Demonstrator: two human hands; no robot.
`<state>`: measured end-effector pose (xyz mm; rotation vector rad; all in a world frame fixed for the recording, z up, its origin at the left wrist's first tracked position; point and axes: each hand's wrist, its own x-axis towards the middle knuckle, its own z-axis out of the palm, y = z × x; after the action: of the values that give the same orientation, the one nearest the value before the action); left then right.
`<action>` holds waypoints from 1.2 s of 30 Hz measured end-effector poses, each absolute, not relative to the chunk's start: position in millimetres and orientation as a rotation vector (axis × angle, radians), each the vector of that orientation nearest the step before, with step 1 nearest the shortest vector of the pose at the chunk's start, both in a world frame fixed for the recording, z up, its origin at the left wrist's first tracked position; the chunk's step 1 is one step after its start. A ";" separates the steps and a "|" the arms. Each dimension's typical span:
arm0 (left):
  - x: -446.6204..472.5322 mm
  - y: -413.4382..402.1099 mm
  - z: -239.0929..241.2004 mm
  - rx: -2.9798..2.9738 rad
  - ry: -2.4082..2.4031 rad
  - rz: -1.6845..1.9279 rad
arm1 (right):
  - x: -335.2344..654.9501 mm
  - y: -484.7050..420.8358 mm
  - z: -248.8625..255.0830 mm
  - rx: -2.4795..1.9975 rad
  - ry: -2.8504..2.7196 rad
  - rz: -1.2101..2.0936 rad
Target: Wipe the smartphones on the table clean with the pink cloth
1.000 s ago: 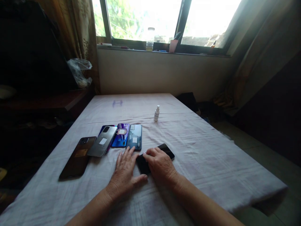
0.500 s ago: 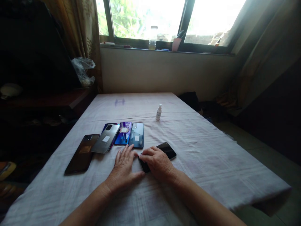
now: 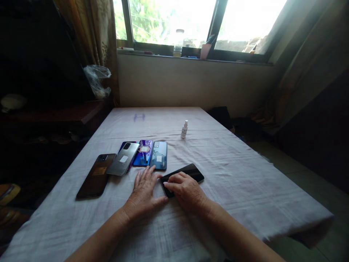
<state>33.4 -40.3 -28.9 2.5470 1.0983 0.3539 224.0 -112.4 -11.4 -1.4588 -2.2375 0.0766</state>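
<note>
A black smartphone (image 3: 193,172) lies screen up and slanted on the tablecloth. My left hand (image 3: 143,191) rests open with fingers spread, its thumb and index finger at the phone's near left end. Over the screen, my right hand (image 3: 187,189) is closed, fingers bunched against the glass. A small whitish bit shows at those fingertips, too small to name. Just beyond my left hand lie a dark blue phone (image 3: 159,156) and a purple-blue phone (image 3: 142,158), backs up. A silver phone (image 3: 124,159) overlaps another purple phone, beside a brown phone (image 3: 96,178).
A small white spray bottle (image 3: 184,129) stands upright farther back on the table (image 3: 234,203), which has a pale checked cloth. On the windowsill are a clear jar (image 3: 178,43) and a pink cup (image 3: 205,51). A plastic bag (image 3: 98,82) sits on the dark furniture at left.
My right hand has slid slightly right and toward me over the phone's screen, uncovering more of its left end. My left hand stays in place.
</note>
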 end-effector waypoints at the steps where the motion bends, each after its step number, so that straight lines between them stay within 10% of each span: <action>1: 33.4 -40.3 -29.5 2.549 1.099 0.356 | 221.6 -110.4 -12.0 -1.481 -2.225 0.057; 36: 33.1 -40.3 -34.1 2.541 1.118 0.419 | 217.5 -152.1 -24.1 -1.620 -2.075 -0.142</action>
<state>33.1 -40.3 -34.1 2.5414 1.1183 0.4193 217.5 -152.1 -24.1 -1.6198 -2.0749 -0.1422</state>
